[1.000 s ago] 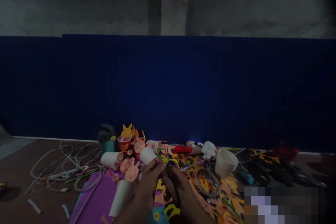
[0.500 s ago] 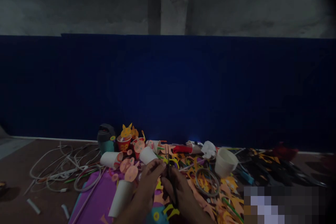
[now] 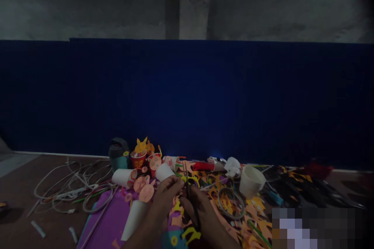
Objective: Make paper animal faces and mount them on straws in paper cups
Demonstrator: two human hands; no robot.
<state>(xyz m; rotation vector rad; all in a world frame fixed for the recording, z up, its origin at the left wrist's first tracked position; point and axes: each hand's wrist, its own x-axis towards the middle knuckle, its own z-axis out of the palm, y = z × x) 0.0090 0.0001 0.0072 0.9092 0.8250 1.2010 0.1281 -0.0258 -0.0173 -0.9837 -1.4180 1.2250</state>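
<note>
My right hand [image 3: 200,207] is closed round a pair of dark-handled scissors [image 3: 186,175], whose slightly parted blades point away from me. Close beside the blades, my left hand [image 3: 167,194] is in a pinch; a small yellow-green bit shows at its fingertips, but I cannot make out what it is. Under both hands lie coloured paper scraps [image 3: 229,225]. Left of my left hand, a white paper cup [image 3: 134,218] lies beside a pink paper animal head [image 3: 146,192]. Another white cup [image 3: 164,172] lies just beyond the fingers.
Red cups [image 3: 138,160] with paper animals stand by a teal bottle [image 3: 118,159] along the blue partition [image 3: 187,97]. At right are a tape roll [image 3: 230,203] and a white tub [image 3: 251,181]. White cables [image 3: 67,186] and purple sheets [image 3: 102,221] lie left.
Both hands stay nearly in place, with the scissors still in the right one. The scissor blades look slightly closer together. The view has shifted very slightly.
</note>
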